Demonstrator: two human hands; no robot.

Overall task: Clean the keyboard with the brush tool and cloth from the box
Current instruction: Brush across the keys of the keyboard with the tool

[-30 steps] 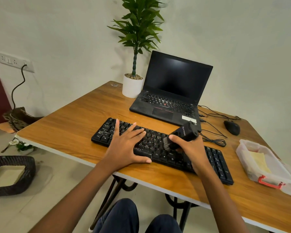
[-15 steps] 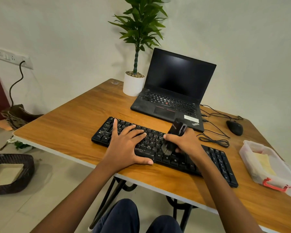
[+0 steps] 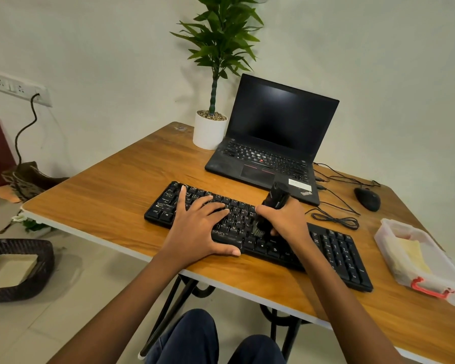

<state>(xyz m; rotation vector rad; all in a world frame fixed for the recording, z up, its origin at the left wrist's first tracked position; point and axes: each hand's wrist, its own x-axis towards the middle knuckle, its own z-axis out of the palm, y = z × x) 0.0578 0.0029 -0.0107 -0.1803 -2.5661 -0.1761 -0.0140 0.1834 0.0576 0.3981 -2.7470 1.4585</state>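
A black keyboard (image 3: 336,248) lies across the wooden table (image 3: 103,195) near its front edge. My left hand (image 3: 202,227) rests flat on the keyboard's left half, fingers spread, thumb on the front rim. My right hand (image 3: 286,219) grips a black brush tool (image 3: 275,198), held nearly upright, with its bristles pressed on the keys in the middle of the board. At the right stands a clear plastic box (image 3: 402,269) with a red latch, and a yellow cloth (image 3: 415,256) lies inside it.
Behind the keyboard sits an open black laptop (image 3: 271,143) with a white plant pot (image 3: 209,132) at its left. A black mouse (image 3: 367,198) and loose cables (image 3: 336,219) lie at the back right. A dark basket (image 3: 19,269) sits on the floor to the left.
My right hand has tipped the brush from slanted to nearly upright and drawn the bristles toward the keyboard's front rows. The left hand stays flat on the keys.
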